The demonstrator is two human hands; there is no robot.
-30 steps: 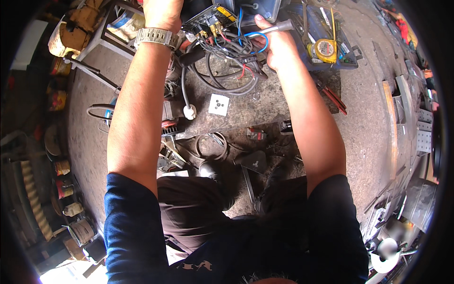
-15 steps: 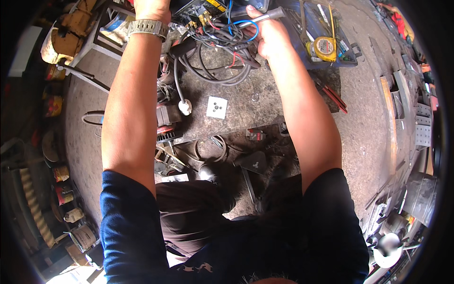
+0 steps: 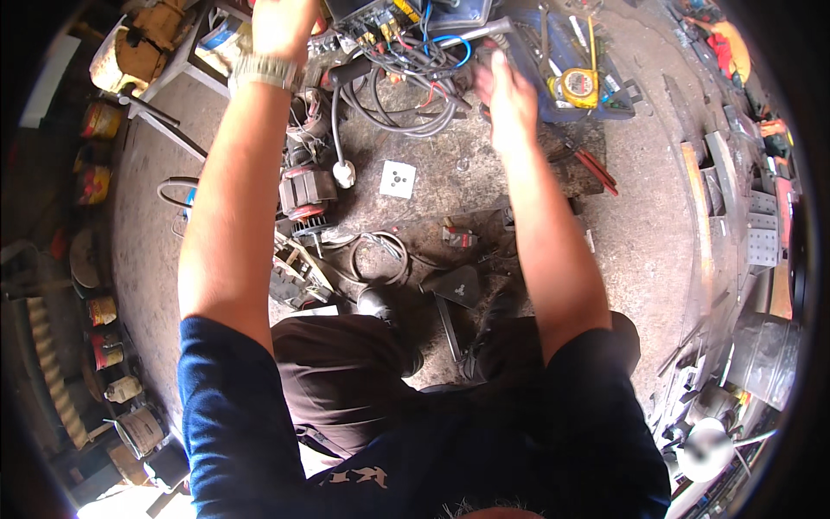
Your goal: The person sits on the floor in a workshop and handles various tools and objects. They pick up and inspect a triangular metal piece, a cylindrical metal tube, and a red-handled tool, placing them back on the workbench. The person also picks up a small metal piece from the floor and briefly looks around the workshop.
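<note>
Gap right of the white plate
Bare worktop leaves passage there; coiled grey cable bars the far side, a machine part crowds the left, the right hand fills the upper right

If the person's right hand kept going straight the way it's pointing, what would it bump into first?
Probably the grey tube just ahead of the right hand; the hand is blurred and depth is unclear, so it might pass above or below.

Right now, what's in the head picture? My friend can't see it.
A person's left hand and blurred right hand flank tangled wires. Lower down is a white square with dark spots; a yellow tape measure sits in a blue tray.
</note>
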